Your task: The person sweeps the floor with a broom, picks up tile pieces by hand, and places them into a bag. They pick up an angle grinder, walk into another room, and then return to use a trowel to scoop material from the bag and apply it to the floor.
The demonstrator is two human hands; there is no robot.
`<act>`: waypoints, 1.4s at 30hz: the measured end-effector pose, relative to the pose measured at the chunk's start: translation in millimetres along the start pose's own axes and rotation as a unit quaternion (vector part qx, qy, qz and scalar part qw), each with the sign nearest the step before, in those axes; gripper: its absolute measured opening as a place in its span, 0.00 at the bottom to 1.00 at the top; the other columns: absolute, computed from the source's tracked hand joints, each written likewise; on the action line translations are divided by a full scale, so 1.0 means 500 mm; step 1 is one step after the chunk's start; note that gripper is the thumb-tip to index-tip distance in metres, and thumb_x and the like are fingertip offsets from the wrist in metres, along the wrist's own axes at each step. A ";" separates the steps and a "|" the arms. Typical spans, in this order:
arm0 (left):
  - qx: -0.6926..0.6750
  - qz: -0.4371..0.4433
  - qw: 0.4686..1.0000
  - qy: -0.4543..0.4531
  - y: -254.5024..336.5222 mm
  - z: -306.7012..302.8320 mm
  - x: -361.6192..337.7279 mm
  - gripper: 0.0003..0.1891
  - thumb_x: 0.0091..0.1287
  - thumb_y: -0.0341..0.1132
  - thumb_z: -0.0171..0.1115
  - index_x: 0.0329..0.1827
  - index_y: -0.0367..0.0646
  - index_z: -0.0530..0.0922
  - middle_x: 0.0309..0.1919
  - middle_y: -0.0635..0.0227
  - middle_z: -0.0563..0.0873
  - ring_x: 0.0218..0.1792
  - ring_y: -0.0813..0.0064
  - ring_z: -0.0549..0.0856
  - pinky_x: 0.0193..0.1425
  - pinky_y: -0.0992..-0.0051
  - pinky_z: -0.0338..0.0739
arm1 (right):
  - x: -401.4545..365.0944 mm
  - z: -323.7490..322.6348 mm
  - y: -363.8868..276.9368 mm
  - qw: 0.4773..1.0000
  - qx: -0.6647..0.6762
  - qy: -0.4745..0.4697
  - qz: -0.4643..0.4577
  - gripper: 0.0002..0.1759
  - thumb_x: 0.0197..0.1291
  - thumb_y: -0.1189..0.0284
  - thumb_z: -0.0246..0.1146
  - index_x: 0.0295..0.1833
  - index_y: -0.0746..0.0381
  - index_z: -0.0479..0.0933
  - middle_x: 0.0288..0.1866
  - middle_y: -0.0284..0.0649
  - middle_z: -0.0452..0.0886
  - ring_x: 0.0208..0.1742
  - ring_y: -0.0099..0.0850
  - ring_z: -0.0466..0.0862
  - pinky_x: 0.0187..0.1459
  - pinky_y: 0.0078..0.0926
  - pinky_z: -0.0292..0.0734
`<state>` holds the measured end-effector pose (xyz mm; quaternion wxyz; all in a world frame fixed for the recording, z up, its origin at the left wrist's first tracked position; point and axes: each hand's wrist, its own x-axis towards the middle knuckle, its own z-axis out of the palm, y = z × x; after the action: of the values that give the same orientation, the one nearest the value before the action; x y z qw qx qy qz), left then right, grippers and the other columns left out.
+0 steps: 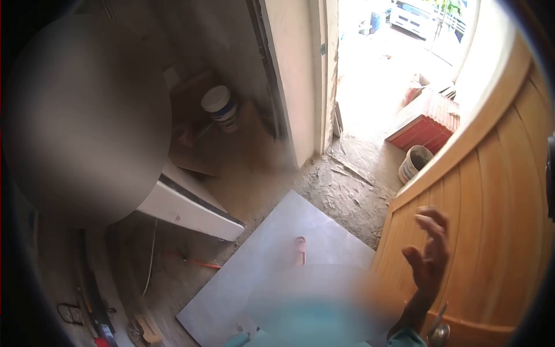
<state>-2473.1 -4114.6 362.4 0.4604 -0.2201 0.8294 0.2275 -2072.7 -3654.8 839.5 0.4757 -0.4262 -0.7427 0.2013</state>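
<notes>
R hand point(430, 251) open, fingers spread, holding nothing; wooden door point(491, 191) just beside it, to its right. L hand out of view.

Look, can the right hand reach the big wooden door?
Probably yes. The right hand, open, is raised just in front of the wooden door, and nothing shows between them. Whether it touches the door, I cannot tell.

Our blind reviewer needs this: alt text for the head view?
An open right hand is raised beside a wooden door, not clearly touching it. Below, a pale sheet lies on the rough floor; a bucket stands by the bright doorway.
</notes>
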 end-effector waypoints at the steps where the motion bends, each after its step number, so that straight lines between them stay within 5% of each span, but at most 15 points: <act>1: 0.022 0.010 1.000 -0.007 0.071 0.023 0.002 0.16 0.60 0.41 0.67 0.43 0.37 0.79 0.29 0.65 0.78 0.28 0.73 0.76 0.31 0.65 0.71 | 0.038 0.051 0.040 0.996 0.018 -0.035 0.079 0.24 0.58 0.60 0.69 0.56 0.62 0.76 0.55 0.43 0.75 0.57 0.36 0.74 0.53 0.33 0.69; 5: 0.147 0.131 0.978 -0.063 0.442 0.176 0.054 0.19 0.58 0.42 0.68 0.43 0.34 0.80 0.35 0.60 0.83 0.35 0.69 0.80 0.40 0.63 0.76 | 0.036 0.246 0.355 0.929 -0.035 -0.238 0.281 0.24 0.54 0.76 0.70 0.58 0.61 0.76 0.51 0.39 0.77 0.49 0.30 0.78 0.45 0.30 0.74; 6: 0.211 0.193 0.955 -0.079 0.552 0.230 0.059 0.19 0.58 0.42 0.69 0.43 0.34 0.80 0.36 0.58 0.84 0.37 0.68 0.82 0.42 0.63 0.77 | 0.051 0.247 0.370 0.938 -0.011 -0.249 0.242 0.24 0.55 0.75 0.70 0.59 0.61 0.75 0.51 0.39 0.77 0.49 0.30 0.78 0.45 0.29 0.76; 8: 0.494 0.286 0.816 -0.083 0.817 0.365 0.014 0.28 0.51 0.50 0.71 0.50 0.39 0.80 0.48 0.50 0.85 0.51 0.54 0.83 0.55 0.61 0.76 | 0.124 0.252 0.395 0.932 0.120 -0.218 0.265 0.22 0.57 0.74 0.68 0.59 0.62 0.76 0.52 0.38 0.77 0.51 0.30 0.79 0.47 0.29 0.76; 10: 0.565 0.448 0.691 -0.055 1.053 0.509 -0.180 0.28 0.49 0.49 0.74 0.45 0.34 0.81 0.44 0.47 0.85 0.47 0.51 0.84 0.51 0.59 0.78 | 0.211 0.232 0.377 0.848 0.321 -0.137 0.399 0.20 0.61 0.72 0.67 0.58 0.61 0.77 0.54 0.37 0.78 0.54 0.31 0.79 0.51 0.32 0.76; 11: 0.574 0.498 0.649 -0.044 1.158 0.591 -0.231 0.27 0.49 0.49 0.74 0.42 0.33 0.81 0.40 0.47 0.86 0.43 0.53 0.86 0.47 0.59 0.79 | 0.267 0.239 0.413 0.863 0.302 -0.120 0.387 0.20 0.60 0.74 0.66 0.58 0.62 0.76 0.55 0.38 0.77 0.54 0.32 0.79 0.52 0.31 0.76; 14: 0.467 0.428 0.751 -0.186 1.400 0.847 -0.421 0.18 0.53 0.42 0.72 0.35 0.35 0.80 0.25 0.59 0.83 0.25 0.67 0.83 0.29 0.65 0.77 | 0.403 0.211 0.512 0.910 0.215 -0.053 0.352 0.19 0.60 0.79 0.65 0.58 0.66 0.76 0.58 0.43 0.73 0.58 0.33 0.75 0.55 0.29 0.75; 17: 0.428 0.457 0.745 -0.231 1.526 1.122 -0.523 0.12 0.57 0.37 0.69 0.29 0.39 0.76 0.17 0.69 0.77 0.18 0.75 0.77 0.21 0.69 0.72 | 0.540 0.175 0.643 0.873 0.423 -0.024 0.242 0.17 0.59 0.79 0.65 0.54 0.69 0.78 0.58 0.44 0.74 0.59 0.33 0.74 0.59 0.32 0.71; 19: 0.388 0.459 0.759 -0.251 1.588 1.277 -0.573 0.13 0.58 0.38 0.69 0.28 0.40 0.74 0.18 0.69 0.77 0.18 0.75 0.77 0.21 0.69 0.72 | 0.677 0.123 0.701 0.788 0.560 -0.007 0.256 0.16 0.56 0.73 0.69 0.48 0.70 0.81 0.56 0.46 0.75 0.58 0.35 0.74 0.60 0.35 0.67; 23: 0.373 0.422 0.778 -0.279 1.677 1.544 -0.587 0.11 0.61 0.38 0.66 0.33 0.41 0.74 0.18 0.67 0.77 0.17 0.73 0.78 0.20 0.68 0.73 | 1.018 0.025 0.914 0.899 0.427 -0.082 -0.050 0.19 0.58 0.61 0.67 0.50 0.61 0.81 0.57 0.46 0.73 0.59 0.38 0.75 0.61 0.36 0.69; 27: 0.368 0.388 0.804 -0.259 1.819 1.711 -0.712 0.11 0.61 0.38 0.66 0.34 0.41 0.74 0.18 0.67 0.76 0.17 0.73 0.78 0.20 0.68 0.73 | 1.358 -0.078 0.990 0.810 0.557 -0.178 -0.048 0.26 0.52 0.56 0.68 0.44 0.69 0.82 0.58 0.56 0.71 0.55 0.40 0.75 0.57 0.37 0.68; 30: 0.347 0.387 0.815 -0.258 1.931 1.835 -0.794 0.11 0.61 0.37 0.66 0.34 0.41 0.74 0.18 0.67 0.76 0.17 0.73 0.78 0.20 0.68 0.73 | 1.546 -0.070 1.114 0.725 0.604 -0.157 -0.291 0.32 0.51 0.53 0.68 0.51 0.71 0.80 0.54 0.62 0.73 0.51 0.49 0.79 0.48 0.42 0.77; 33: 0.337 0.388 0.819 -0.254 2.051 1.984 -0.834 0.11 0.61 0.37 0.65 0.34 0.41 0.74 0.18 0.67 0.76 0.17 0.73 0.78 0.20 0.68 0.74 | 1.664 -0.046 1.205 0.662 0.669 -0.004 -0.338 0.28 0.45 0.58 0.74 0.43 0.72 0.83 0.51 0.61 0.76 0.41 0.44 0.85 0.29 0.32 0.82; 37: 0.345 0.391 0.813 -0.261 2.231 2.262 -0.845 0.11 0.62 0.37 0.65 0.35 0.41 0.74 0.18 0.67 0.76 0.17 0.73 0.78 0.20 0.68 0.74 | 1.789 -0.062 1.434 0.646 0.716 -0.025 -0.264 0.29 0.44 0.62 0.77 0.45 0.74 0.81 0.50 0.60 0.76 0.38 0.42 0.85 0.27 0.29 0.80; 42: 0.382 0.415 0.770 -0.298 2.476 2.684 -0.928 0.10 0.62 0.37 0.65 0.35 0.41 0.74 0.17 0.67 0.76 0.17 0.72 0.78 0.19 0.68 0.74 | 2.074 -0.134 1.756 0.727 0.617 -0.057 -0.297 0.31 0.45 0.57 0.76 0.46 0.73 0.81 0.49 0.58 0.76 0.40 0.41 0.84 0.34 0.34 0.79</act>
<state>-2071.7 -2273.9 345.4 0.5914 0.4186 0.6795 0.1153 -1816.8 -2319.0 806.9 0.6256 0.2159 -0.5694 0.4876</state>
